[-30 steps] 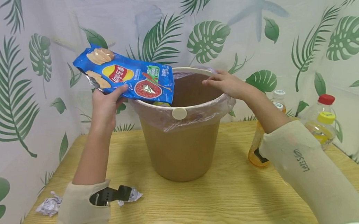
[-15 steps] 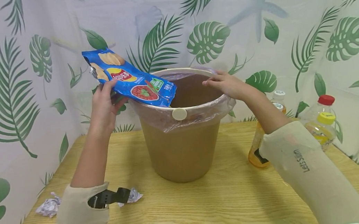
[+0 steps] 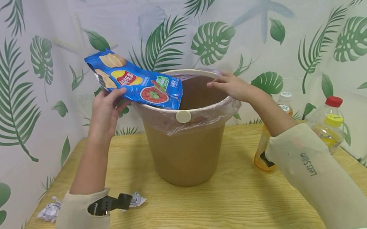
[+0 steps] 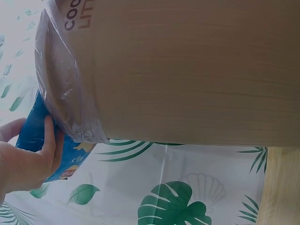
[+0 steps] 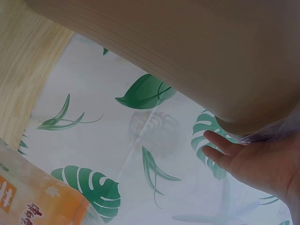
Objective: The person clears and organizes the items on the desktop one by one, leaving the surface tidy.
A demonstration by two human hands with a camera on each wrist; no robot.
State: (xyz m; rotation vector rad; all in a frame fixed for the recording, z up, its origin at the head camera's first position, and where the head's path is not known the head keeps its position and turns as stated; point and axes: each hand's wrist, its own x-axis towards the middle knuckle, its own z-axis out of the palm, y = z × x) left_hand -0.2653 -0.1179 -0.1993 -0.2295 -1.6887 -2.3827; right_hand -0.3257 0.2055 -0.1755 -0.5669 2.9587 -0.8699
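Note:
In the head view, my left hand (image 3: 104,111) pinches a blue Lay's chip bag (image 3: 138,82), thumb on its printed front and fingers behind. The bag slants over the left rim of a brown trash bin (image 3: 186,153), its lower right end at the opening and a silvery edge showing at its far left. A clear plastic liner (image 3: 199,118) folds out over the bin's pale rim. My right hand (image 3: 232,86) holds the bin's right rim, fingertips reaching over it. In the right wrist view, two fingers (image 5: 220,147) extend beside the bin's outer wall.
Crumpled paper balls (image 3: 49,210) lie on the wooden table (image 3: 184,213) at the left, one partly behind the black wrist strap (image 3: 111,203). At the right, behind my forearm, stand an orange drink bottle (image 3: 263,162), a yellow-capped bottle (image 3: 330,134) and a red-capped bottle (image 3: 333,102).
The chip bag tilted down toward the bin's opening, then levelled slightly and shifted right. My left hand shifted with it, keeping hold. The right hand stayed on the rim.

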